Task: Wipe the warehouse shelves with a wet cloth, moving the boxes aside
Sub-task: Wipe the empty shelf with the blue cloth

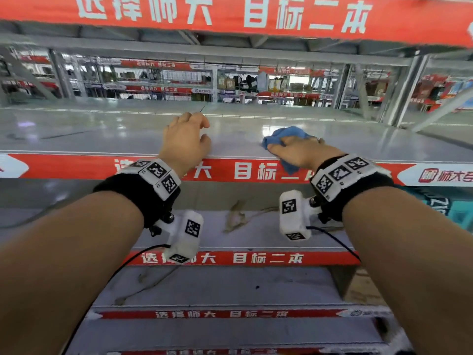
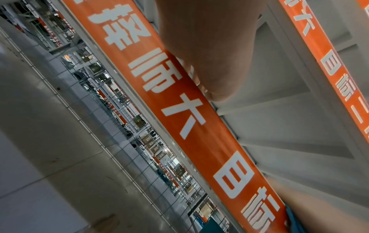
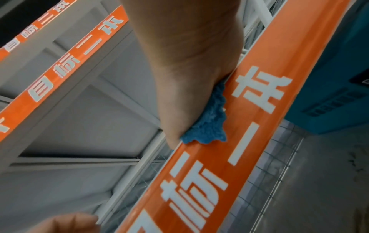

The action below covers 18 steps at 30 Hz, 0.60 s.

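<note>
- The blue cloth (image 1: pixel 286 138) lies bunched on the grey shelf (image 1: pixel 102 134), right at the shelf's front edge, with one corner hanging down over the red banner strip (image 1: pixel 76 166) that runs along that edge.
- The right hand (image 1: pixel 299 152) rests palm-down on top of the cloth and presses it to the shelf; the fingers lie over the cloth towards the left, and how far they curl into it cannot be told from any view. In the right wrist view the heel of the hand sits at the shelf lip with the cloth's ragged edge showing beneath it.
- The left hand (image 1: pixel 185 138) lies on the shelf to the left of the cloth, apart from it, palm-down with fingers loosely bent and fingertips on the surface; it holds nothing. Its wrist crosses the front edge.
- Both forearms reach up and forward, each with a black wrist band (image 1: pixel 138 193) carrying white marker blocks.
- To the left of the cloth and behind it, the shelf surface runs on bare and glossy to a wire mesh back (image 2: pixel 127 141).
- Below the cloth, lower shelves (image 1: pixel 217 288) carry the same red strips.
- To the right of the cloth and one level down, the corner of a teal box (image 3: pixel 339 78) shows.
</note>
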{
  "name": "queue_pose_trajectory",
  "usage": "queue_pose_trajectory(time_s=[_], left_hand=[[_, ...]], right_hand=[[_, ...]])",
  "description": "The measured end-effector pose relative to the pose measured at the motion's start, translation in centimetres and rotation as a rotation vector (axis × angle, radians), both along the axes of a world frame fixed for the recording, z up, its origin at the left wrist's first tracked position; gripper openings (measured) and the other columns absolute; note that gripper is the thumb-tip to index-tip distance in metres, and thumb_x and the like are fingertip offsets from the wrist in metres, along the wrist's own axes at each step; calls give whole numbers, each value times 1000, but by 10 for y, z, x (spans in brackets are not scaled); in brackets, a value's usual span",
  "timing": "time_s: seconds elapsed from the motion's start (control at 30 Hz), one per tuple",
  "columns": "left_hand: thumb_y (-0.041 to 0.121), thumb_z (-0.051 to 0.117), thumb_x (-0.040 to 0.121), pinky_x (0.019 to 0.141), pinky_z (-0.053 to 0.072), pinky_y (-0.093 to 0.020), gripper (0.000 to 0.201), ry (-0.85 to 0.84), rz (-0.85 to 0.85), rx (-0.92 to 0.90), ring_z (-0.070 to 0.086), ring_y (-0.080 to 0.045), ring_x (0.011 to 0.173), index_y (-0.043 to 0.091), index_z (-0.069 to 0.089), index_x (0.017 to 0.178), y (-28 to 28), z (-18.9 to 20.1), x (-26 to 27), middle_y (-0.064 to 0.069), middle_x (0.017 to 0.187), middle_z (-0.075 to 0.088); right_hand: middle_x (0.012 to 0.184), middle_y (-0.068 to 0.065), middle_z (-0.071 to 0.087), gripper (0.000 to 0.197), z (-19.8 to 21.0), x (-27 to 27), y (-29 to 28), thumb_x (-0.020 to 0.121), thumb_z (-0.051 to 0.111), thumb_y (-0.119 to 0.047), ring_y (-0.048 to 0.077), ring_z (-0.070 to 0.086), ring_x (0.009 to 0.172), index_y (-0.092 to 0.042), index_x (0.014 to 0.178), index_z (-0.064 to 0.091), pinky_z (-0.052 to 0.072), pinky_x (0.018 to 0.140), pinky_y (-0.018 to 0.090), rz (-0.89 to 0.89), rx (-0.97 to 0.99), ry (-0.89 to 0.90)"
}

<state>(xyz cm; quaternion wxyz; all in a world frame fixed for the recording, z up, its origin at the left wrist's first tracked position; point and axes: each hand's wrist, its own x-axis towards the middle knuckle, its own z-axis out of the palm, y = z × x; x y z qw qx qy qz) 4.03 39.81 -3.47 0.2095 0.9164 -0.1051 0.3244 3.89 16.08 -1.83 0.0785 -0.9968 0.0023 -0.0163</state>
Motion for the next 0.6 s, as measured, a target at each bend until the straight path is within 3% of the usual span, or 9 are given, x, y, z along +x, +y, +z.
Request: queue_pose_trajectory(time_s=[0.1, 0.17, 0.2, 0.3, 0.37, 0.43, 0.5, 0.53, 0.6], left_hand=[[15, 49, 88, 99, 36, -41, 28, -27, 9, -21, 47, -29, 113, 12, 53, 115, 0, 2, -5, -10, 120, 54], [14, 49, 88, 98, 35, -39, 28, -45, 23, -24, 47, -28, 113, 12, 53, 115, 5, 3, -9, -10, 119, 55], [15, 49, 88, 98, 34, -39, 28, -44, 30, -22, 47, -28, 113, 12, 53, 116, 8, 3, -11, -9, 119, 55], [15, 49, 89, 98, 35, -39, 28, -27, 35, -31, 46, -27, 114, 12, 52, 117, 19, 3, -11, -8, 119, 54], [15, 49, 89, 100, 36, -41, 28, -26, 30, -64, 46, -27, 115, 12, 52, 117, 28, 4, -9, -8, 119, 54], [15, 49, 89, 100, 36, -41, 28, -25, 27, -103, 45, -26, 115, 12, 52, 116, 40, 5, -8, -8, 119, 54], [15, 50, 89, 100, 36, -41, 27, -30, 26, -131, 46, -25, 114, 12, 53, 115, 56, 7, -6, -8, 118, 54], [15, 50, 89, 99, 37, -41, 27, -34, 29, -133, 47, -25, 113, 12, 53, 115, 65, 8, -5, -7, 117, 54], [17, 50, 89, 98, 39, -42, 27, -41, 38, -114, 48, -24, 113, 13, 53, 115, 85, 11, -2, -7, 117, 54]], right_hand=[[97, 5, 63, 62, 1, 6, 7, 89, 16, -63, 33, 53, 113, -21, 82, 61, 27, 109, 52, 39, 19, 13], [87, 6, 62, 68, 1, 10, 10, 88, 15, -62, 34, 55, 107, -18, 77, 66, 27, 108, 54, 77, 33, 13], [87, 7, 63, 69, 0, 12, 12, 88, 16, -60, 34, 56, 104, -16, 86, 69, 28, 107, 53, 95, 40, 7], [101, 9, 67, 65, -3, 10, 25, 93, 19, -54, 31, 57, 101, -12, 120, 61, 34, 100, 44, 140, 51, -3], [129, 12, 57, 61, -2, 6, 41, 95, 19, -53, 33, 49, 118, -19, 134, 49, 32, 106, 48, 158, 39, -5], [148, 9, 39, 58, -2, 7, 60, 97, 18, -53, 33, 37, 131, -23, 145, 35, 27, 111, 46, 203, 24, -13], [150, 7, 35, 60, -2, 10, 82, 97, 16, -55, 32, 33, 134, -27, 146, 33, 25, 111, 44, 236, 0, 11], [143, 6, 43, 58, -2, 13, 92, 94, 16, -59, 33, 36, 130, -33, 140, 40, 27, 108, 44, 249, 4, 24], [97, -2, 55, 42, -1, 18, 114, 86, 19, -65, 29, 42, 104, -44, 100, 53, 31, 92, 40, 233, 23, 75]])
